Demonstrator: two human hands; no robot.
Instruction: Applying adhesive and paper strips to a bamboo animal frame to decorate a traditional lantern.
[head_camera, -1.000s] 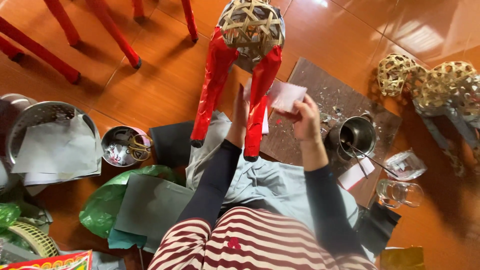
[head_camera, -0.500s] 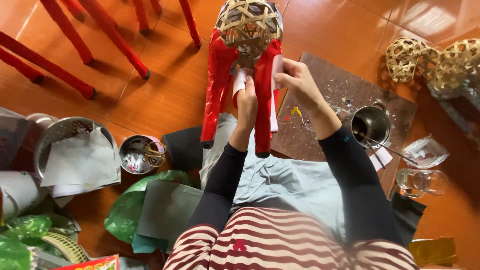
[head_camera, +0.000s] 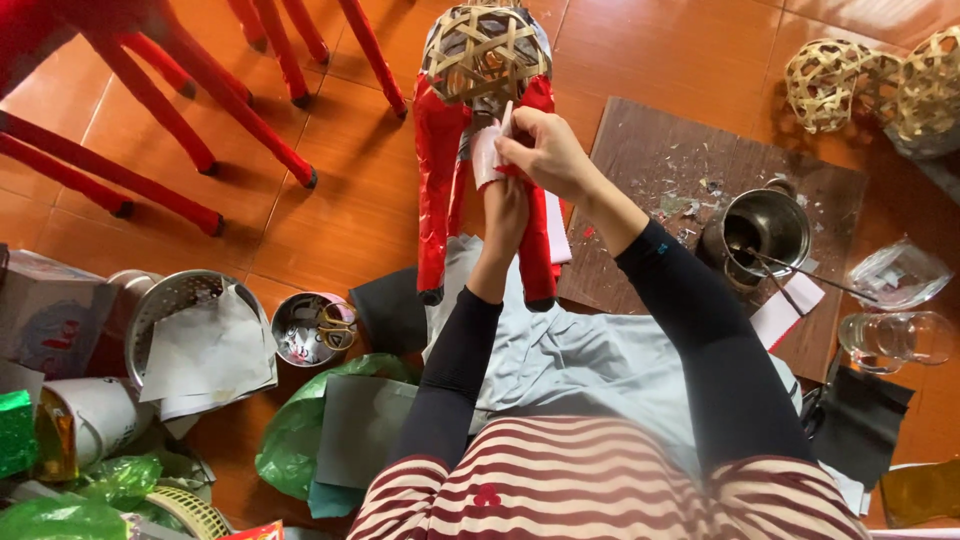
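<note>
A woven bamboo frame (head_camera: 485, 55) with two red paper-covered legs (head_camera: 440, 180) stands on the floor in front of me. My right hand (head_camera: 545, 150) pinches a small white paper piece (head_camera: 487, 152) against the right leg, just under the bamboo ball. My left hand (head_camera: 505, 215) reaches up between the legs and presses on the same red leg from below, partly hidden by the right hand.
A brown board (head_camera: 690, 190) with paper scraps lies at right, bearing a metal pot (head_camera: 765, 225) with a stick. Two bare bamboo frames (head_camera: 870, 85) sit at far right. Red stool legs (head_camera: 180, 110) stand at left; a tin with scissors (head_camera: 315, 330), colander with paper (head_camera: 195, 340) and green bags (head_camera: 300, 430) crowd lower left.
Both hands have moved up and left from the board to the frame. The white paper piece has gone from held in the air to pressed on the red leg.
</note>
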